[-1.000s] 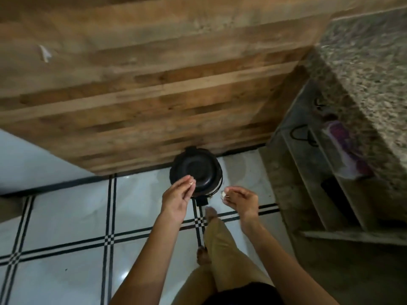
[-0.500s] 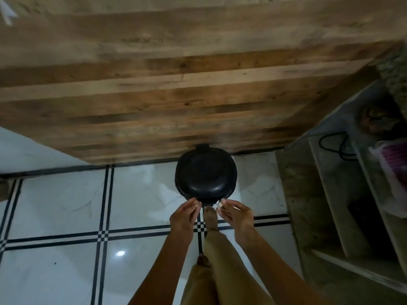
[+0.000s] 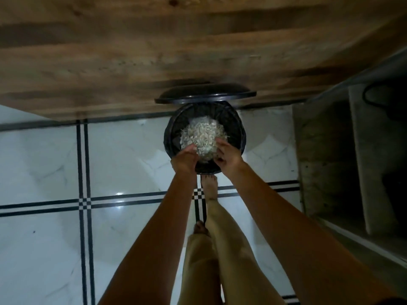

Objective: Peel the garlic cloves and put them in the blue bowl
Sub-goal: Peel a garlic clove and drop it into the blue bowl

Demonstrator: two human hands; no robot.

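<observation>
Head view: a round black pedal bin (image 3: 239, 130) stands on the white tiled floor (image 3: 44, 164), its lid (image 3: 204, 96) raised against the wooden worktop (image 3: 154, 51) edge. Pale garlic peelings (image 3: 201, 134) heap inside. The left hand (image 3: 185, 158) and right hand (image 3: 228, 157) hover over the bin's near rim, fingers loosely curled; whether either grip holds anything cannot be told. One bare foot (image 3: 209, 186) touches the bin's base. Open floor lies left; grey shelving (image 3: 330, 161) crowds the right.

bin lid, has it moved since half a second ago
Yes. The bin lid has swung up and back toward the wooden panel, uncovering the bin, over which both hands hover.
</observation>
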